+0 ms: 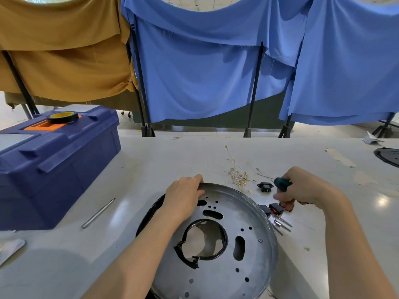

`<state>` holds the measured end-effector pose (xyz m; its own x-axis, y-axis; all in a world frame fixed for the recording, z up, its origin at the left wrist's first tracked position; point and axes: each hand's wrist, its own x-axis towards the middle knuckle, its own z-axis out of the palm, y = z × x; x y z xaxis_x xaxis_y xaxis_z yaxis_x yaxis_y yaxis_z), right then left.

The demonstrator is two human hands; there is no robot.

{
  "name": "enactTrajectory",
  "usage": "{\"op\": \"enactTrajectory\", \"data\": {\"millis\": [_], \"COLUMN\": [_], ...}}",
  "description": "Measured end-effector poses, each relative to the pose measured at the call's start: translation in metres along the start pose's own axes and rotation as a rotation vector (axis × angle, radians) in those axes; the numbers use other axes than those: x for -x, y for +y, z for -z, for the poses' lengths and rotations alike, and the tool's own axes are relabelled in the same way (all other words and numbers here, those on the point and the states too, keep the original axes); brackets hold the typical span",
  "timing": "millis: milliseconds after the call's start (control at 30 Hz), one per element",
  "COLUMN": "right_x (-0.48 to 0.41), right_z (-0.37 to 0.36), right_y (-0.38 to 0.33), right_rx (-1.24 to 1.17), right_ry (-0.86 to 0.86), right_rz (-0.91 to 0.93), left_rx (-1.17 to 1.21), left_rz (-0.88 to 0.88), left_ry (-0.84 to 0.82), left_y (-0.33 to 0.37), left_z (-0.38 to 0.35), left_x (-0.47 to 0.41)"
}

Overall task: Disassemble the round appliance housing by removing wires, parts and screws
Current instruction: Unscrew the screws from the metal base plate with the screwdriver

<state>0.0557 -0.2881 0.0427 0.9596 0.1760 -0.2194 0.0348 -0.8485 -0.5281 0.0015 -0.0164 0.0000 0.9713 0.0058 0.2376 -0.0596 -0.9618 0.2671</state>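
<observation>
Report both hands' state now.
Left hand: closed on the round housing rim.
Right hand: closed around a green-handled tool.

Blue drapes (216, 72) and tan drape (60, 50) on black stands, pale tiled floor (13, 117)

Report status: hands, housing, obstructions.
Left hand grips housing rim. Right hand holds teal-handled tool at rim switch. Loose wires behind, nothing blocking.
</observation>
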Motion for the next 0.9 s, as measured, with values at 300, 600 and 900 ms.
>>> {"op": "enactTrajectory", "data": {"millis": [300,600,900], "right_x": [0.008,0.004,-0.013], "right_z": [-0.020,-0.017,-0.053], "right_y": [-0.044,-0.041,-0.040], "right_rx": [-0.069,-0.377,-0.133], "right_ry": [-0.077,0.107,-0.031], "right_rz": [0.282,0.302,0.193], "left_rx": [0.033,0.129,0.177], "left_rz": [-0.022,0.000,0.007], "left_ry": [0.068,0.259,0.347], "left_y": [-0.002,-0.011,-0.021], "left_z": [0.003,0.013,0.020], "left_x": [0.002,0.006,0.011]}}
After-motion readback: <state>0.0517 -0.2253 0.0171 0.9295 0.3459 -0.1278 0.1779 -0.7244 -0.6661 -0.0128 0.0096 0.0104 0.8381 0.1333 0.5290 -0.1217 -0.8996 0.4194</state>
